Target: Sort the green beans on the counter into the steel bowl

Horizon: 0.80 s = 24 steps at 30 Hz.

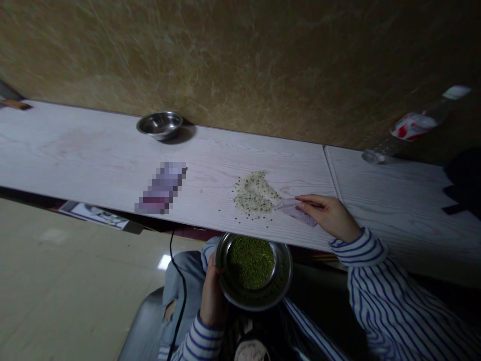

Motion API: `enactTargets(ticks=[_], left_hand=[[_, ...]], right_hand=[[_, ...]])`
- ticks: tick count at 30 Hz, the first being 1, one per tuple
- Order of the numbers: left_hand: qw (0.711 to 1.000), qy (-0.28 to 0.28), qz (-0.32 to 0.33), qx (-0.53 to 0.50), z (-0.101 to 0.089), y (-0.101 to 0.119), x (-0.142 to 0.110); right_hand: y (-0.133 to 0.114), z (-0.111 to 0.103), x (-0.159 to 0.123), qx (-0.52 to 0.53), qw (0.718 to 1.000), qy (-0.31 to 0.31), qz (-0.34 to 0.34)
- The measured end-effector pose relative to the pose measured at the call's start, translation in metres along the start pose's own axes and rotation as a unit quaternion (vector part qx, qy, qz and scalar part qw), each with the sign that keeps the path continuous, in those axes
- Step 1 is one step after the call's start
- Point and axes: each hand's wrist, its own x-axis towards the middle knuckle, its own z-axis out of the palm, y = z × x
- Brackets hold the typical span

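Observation:
My left hand (213, 291) grips the left side of a steel bowl (284, 273), tilted just below the table's front edge. Many small green beans (251, 261), like mung beans, lie in it. On the tabletop above is a loose pile of white grains mixed with green beans (255, 193), with a few beans scattered around it. My right hand (328, 213) pinches a thin, see-through plastic piece (296, 210) between thumb and fingers. Its left edge meets the right side of the pile; its exact kind is unclear.
A smaller steel bowl (161, 125) stands near the wall. A blurred-out flat object (163, 188) lies left of the pile. At the right, a clear bottle (409, 128) with a red-and-white label stands by a dark object (466, 183). A black cable (183, 291) hangs below the narrow table (93, 150).

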Motion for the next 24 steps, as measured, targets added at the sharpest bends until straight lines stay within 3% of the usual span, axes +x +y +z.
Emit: enactTargets(ticks=[9, 16, 24], left_hand=[[1.000, 0.003, 0.003, 0.023, -0.0008, -0.0012, 0.0023], [1.000, 0.003, -0.007, 0.005, -0.0012, -0.0026, 0.0022], [1.000, 0.016, -0.020, -0.007, 0.0012, 0.0007, 0.0004]], right_hand=[[-0.0060, 0.0046, -0.0038, 0.026, 0.999, -0.027, -0.001], [-0.0031, 0.0035, 0.0002, 0.039, 0.999, 0.015, 0.017], [-0.0054, 0.0039, -0.0038, 0.046, 0.998, -0.037, 0.030]])
